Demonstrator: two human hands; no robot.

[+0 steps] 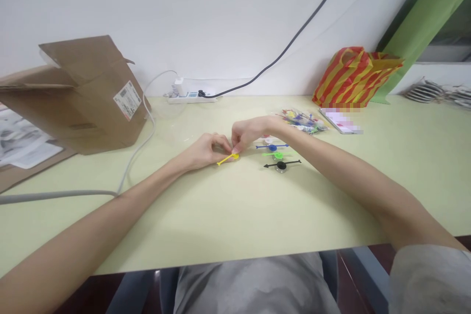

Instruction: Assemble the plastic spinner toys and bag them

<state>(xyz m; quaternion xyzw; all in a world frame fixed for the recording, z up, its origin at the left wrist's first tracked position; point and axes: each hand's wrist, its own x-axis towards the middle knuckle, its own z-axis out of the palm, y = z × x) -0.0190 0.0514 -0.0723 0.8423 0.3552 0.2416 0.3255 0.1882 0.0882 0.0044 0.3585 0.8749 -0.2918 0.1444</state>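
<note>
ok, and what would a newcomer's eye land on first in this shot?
Probably the red-and-yellow striped bag at the table's back right, then the big open cardboard box on the left. Between them, the left hand and right hand meet at a small yellow arrow, with black, green and blue arrows just to its right.

Yellow arrow (225, 159), red-and-yellow striped bag (355, 78)

an open cardboard box (84, 113) stands left of a white power strip (193, 99), a red-and-yellow striped bag (351, 81) farther right.
</note>
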